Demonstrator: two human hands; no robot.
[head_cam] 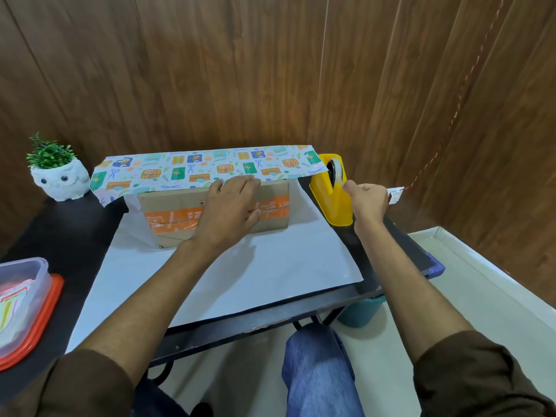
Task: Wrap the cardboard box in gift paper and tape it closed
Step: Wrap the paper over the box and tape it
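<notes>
A brown cardboard box (pixel 168 218) with orange tape lies on the white back side of the gift paper (pixel 228 275) spread on the black table. The far edge of the paper, patterned side up (pixel 186 170), is folded over the box's top. My left hand (pixel 231 206) lies flat on the box, its straight fingers pressing the patterned edge down. To the right stands a yellow tape dispenser (pixel 332 203) with a clear tape roll. My right hand (pixel 368 198) is at the dispenser, thumb and finger pinching the tape end at its cutter.
A white owl pot with a green plant (pixel 58 173) stands at the table's back left. A clear plastic container on an orange lid (pixel 21 299) sits at the left front. Wood-panelled walls close in behind and to the right. A teal bin (pixel 361 314) stands under the table's right corner.
</notes>
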